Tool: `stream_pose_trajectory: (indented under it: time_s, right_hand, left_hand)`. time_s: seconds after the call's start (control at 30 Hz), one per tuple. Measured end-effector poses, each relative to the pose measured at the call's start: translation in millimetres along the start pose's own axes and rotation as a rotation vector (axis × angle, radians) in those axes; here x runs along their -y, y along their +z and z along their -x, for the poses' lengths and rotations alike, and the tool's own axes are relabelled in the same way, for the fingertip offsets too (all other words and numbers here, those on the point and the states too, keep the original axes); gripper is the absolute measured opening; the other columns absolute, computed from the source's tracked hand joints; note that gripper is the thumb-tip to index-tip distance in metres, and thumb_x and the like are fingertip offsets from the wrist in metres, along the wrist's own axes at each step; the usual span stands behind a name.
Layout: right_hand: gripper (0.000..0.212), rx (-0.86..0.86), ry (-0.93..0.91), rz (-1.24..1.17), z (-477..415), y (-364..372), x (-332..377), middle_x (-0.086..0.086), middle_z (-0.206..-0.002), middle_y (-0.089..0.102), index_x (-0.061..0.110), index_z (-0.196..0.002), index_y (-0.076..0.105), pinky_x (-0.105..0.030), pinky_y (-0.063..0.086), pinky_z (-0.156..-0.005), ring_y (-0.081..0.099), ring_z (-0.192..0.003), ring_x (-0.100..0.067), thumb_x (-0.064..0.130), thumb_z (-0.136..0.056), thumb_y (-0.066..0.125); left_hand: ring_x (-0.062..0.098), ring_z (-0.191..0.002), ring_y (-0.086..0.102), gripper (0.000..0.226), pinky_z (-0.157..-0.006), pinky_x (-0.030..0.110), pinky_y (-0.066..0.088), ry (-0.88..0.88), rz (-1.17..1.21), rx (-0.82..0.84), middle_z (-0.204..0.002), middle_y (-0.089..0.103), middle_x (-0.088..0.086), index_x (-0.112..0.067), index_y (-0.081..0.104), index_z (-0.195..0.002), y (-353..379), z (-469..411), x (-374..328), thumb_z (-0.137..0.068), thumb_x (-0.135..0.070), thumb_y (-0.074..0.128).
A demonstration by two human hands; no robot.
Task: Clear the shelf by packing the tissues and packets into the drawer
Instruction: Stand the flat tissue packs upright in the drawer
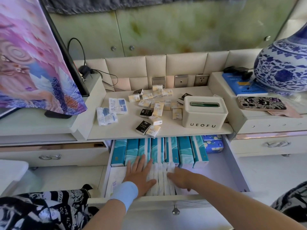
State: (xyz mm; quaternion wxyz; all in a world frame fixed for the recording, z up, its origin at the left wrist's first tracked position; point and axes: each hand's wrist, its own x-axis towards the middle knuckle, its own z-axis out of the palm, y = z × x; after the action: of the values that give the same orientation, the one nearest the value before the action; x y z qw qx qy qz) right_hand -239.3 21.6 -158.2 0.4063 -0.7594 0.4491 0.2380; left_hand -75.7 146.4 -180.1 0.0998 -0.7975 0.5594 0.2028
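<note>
Both hands lie flat, fingers spread and gripping nothing: left hand [138,174] and right hand [181,179] press on white tissue packs [160,177] standing in the open drawer [235,165], before teal packs [184,151]. Above, the shelf [167,130] holds scattered "Face" packets [157,109] beside a white "UEOFU" box [203,113].

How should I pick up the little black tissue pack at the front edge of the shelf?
Probably from above. The black tissue pack lies flat near the edge of the shelf, with a cream pack touching its right side. Put your fingers on its two short ends, front and back, which look free, and lift straight up. Both hands are down in the drawer right now.
</note>
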Motion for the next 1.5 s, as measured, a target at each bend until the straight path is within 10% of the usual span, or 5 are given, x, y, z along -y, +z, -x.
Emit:
stream_pose_trajectory:
  time_s: [0.13,0.37,0.57,1.3,1.5]
  right_hand:
    - [0.037,-0.297,-0.023,0.188,-1,6,13,-0.011,-0.123,0.063,0.008,-0.122,0.058,-0.032,0.049,-0.089,0.061,-0.111,-0.025,0.032,-0.098,0.042]
    - [0.031,-0.141,0.034,-0.002,9,0,17,-0.018,-0.104,0.059,0.000,-0.117,0.052,-0.042,0.061,-0.067,0.066,-0.086,-0.034,0.024,-0.096,0.046]
    - [0.026,-0.581,-0.058,0.259,8,-30,46,-0.004,-0.085,0.060,0.015,-0.086,0.053,-0.030,0.046,-0.062,0.060,-0.077,-0.022,0.034,-0.098,0.040]
    - [0.054,-0.480,-0.412,0.397,-133,-104,276,-0.006,-0.148,0.032,0.028,-0.150,0.032,-0.040,0.048,-0.098,0.047,-0.128,-0.030,0.030,-0.098,0.046]
    - [0.074,-0.413,-0.312,0.162,-186,-102,318,-0.013,-0.149,0.036,0.042,-0.153,0.021,-0.047,0.043,-0.105,0.045,-0.127,-0.036,0.055,-0.088,0.054]
  left_hand:
    - [0.022,-0.145,-0.028,0.084,-0.116,0.056,-0.014,0.082,-0.044,0.028,-0.156,-0.033,-0.006,-0.043,-0.022,-0.148,0,-3,-6,-0.090,-0.069,0.032]
    - [0.022,-0.149,-0.015,0.088,-0.119,0.055,-0.004,0.050,-0.053,0.076,-0.163,-0.014,-0.007,-0.041,-0.009,-0.152,-8,-6,-9,-0.085,-0.072,0.039]
    - [0.021,-0.148,0.011,0.076,-0.118,0.044,0.018,0.074,0.090,-0.049,-0.162,0.011,-0.003,-0.032,0.010,-0.155,-47,-9,-3,-0.092,-0.061,0.042]
    - [0.033,-0.145,0.017,0.077,-0.116,0.044,0.026,-0.561,0.537,-0.253,-0.161,0.005,0.008,-0.024,0.012,-0.154,-165,-119,194,-0.093,-0.049,0.051]
    - [0.032,-0.123,0.051,0.059,-0.097,0.037,0.047,-0.679,0.960,-0.405,-0.141,0.047,0.010,-0.017,0.039,-0.142,-155,-142,205,-0.089,-0.024,0.063]
